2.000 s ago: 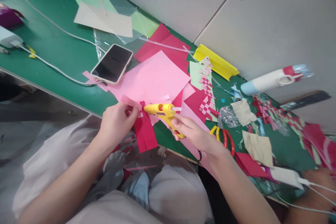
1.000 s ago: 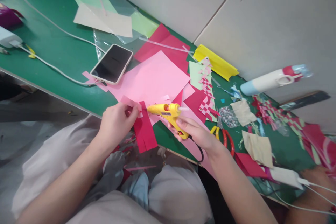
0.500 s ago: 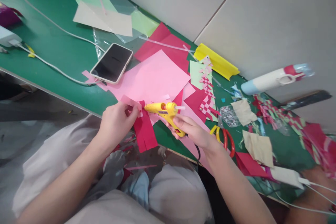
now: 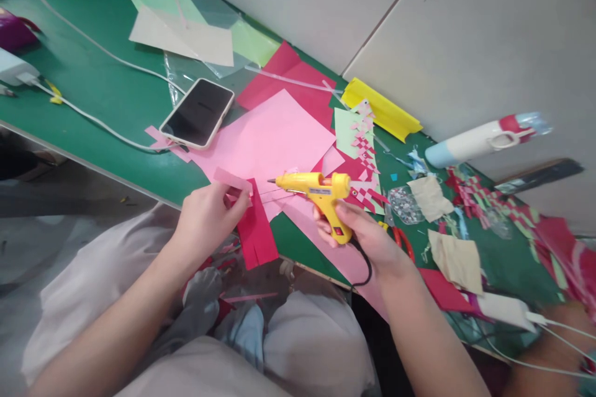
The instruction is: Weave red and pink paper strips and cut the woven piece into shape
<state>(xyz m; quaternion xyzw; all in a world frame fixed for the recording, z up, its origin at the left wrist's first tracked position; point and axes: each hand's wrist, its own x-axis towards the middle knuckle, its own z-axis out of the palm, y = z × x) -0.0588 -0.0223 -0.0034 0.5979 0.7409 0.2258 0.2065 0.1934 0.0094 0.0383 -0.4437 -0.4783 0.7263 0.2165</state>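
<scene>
Here, left hand [image 4: 207, 216] pinches pink paper strip [image 4: 231, 178] — right hand [image 4: 367, 234] grips glue gun [image 4: 320, 186].

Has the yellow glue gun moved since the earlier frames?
Yes. The yellow glue gun, in the right hand, has moved rightward in the view, farther from the phone, which lies where it did.
</scene>
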